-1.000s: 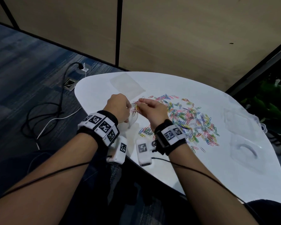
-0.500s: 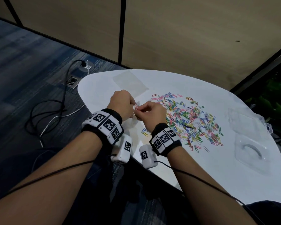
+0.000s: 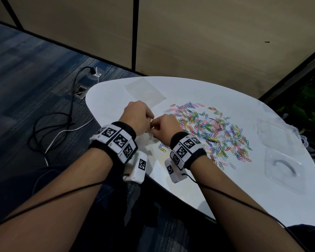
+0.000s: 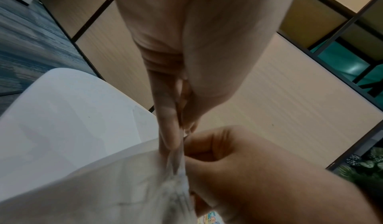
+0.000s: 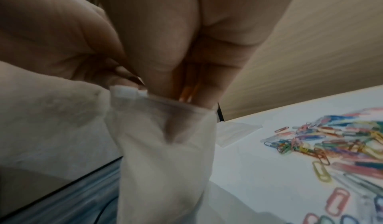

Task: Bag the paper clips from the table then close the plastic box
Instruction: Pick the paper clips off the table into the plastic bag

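A small clear plastic bag (image 5: 165,153) hangs upright near the table's left edge. My left hand (image 3: 137,117) pinches its rim at the mouth (image 4: 176,158). My right hand (image 3: 162,127) pinches orange paper clips (image 5: 187,93), with its fingertips pushed into the bag's mouth. A wide heap of coloured paper clips (image 3: 211,131) lies on the white table (image 3: 189,182) just right of both hands. The clear plastic box (image 3: 275,135) stands open at the table's right edge, its lid (image 3: 284,171) lying flat nearer to me.
A second flat clear bag (image 3: 145,90) lies on the far left of the table. Cables (image 3: 65,124) and a floor socket (image 3: 79,90) are on the carpet to the left. A wood-panel wall (image 3: 207,42) rises behind the table; plants (image 3: 307,110) stand at the right.
My hands have drawn closer together. The right hand's fingertips and their clips have gone from beside the bag into its mouth, while the left hand keeps its hold on the rim.
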`<action>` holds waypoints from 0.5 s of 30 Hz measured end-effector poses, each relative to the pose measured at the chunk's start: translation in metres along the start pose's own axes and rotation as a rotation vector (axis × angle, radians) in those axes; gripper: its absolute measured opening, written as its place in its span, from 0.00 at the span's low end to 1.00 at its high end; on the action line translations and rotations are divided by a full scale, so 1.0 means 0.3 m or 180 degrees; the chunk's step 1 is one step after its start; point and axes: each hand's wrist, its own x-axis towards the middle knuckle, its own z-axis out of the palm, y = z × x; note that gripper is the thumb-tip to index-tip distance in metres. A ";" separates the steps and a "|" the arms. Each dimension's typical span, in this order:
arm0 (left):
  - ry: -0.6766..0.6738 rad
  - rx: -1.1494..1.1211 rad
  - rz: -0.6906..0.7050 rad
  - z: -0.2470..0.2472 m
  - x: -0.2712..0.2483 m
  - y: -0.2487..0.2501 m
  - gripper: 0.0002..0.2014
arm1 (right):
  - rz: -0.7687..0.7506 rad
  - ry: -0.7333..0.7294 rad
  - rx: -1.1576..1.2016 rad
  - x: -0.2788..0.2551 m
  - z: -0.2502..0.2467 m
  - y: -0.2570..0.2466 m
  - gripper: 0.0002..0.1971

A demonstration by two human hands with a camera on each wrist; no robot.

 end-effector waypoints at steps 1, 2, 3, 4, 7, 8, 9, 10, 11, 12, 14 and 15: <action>0.0009 -0.0022 -0.0030 0.001 -0.001 0.001 0.13 | -0.0053 -0.0322 -0.0152 0.000 -0.007 0.000 0.12; 0.0025 -0.0041 -0.0056 0.001 -0.001 0.003 0.13 | -0.0082 -0.0594 -0.0227 0.000 -0.015 0.003 0.14; 0.0046 -0.0053 -0.0079 0.000 0.001 0.004 0.12 | -0.0086 -0.0702 -0.0151 0.001 -0.025 0.010 0.17; 0.0074 -0.0063 -0.0105 -0.001 0.003 0.002 0.12 | -0.0037 -0.0638 0.0139 -0.001 -0.037 0.016 0.21; 0.0165 -0.0090 -0.0215 -0.005 0.010 -0.009 0.13 | 0.0382 0.0409 0.1450 -0.005 -0.057 0.070 0.23; 0.0193 -0.0098 -0.0247 -0.007 0.012 -0.012 0.13 | 0.0457 0.0725 0.1314 -0.003 -0.051 0.102 0.23; 0.0213 -0.0104 -0.0273 -0.008 0.012 -0.013 0.13 | 0.0468 0.0779 0.0889 -0.003 -0.041 0.135 0.22; 0.0219 -0.0108 -0.0287 -0.010 0.012 -0.015 0.14 | 0.0455 0.0500 0.0233 -0.005 -0.020 0.168 0.20; 0.0218 -0.0106 -0.0290 -0.011 0.012 -0.015 0.14 | 0.0404 0.0009 -0.0513 -0.014 0.011 0.195 0.16; 0.0218 -0.0104 -0.0289 -0.012 0.013 -0.015 0.14 | 0.0344 -0.0485 -0.1183 -0.027 0.046 0.221 0.17; 0.0192 -0.0110 -0.0293 -0.009 0.013 -0.014 0.14 | 0.0280 -0.1000 -0.1971 -0.057 0.120 0.269 0.25; 0.0172 -0.0105 -0.0289 -0.008 0.014 -0.014 0.14 | 0.0318 -0.1026 -0.2103 -0.074 0.156 0.290 0.28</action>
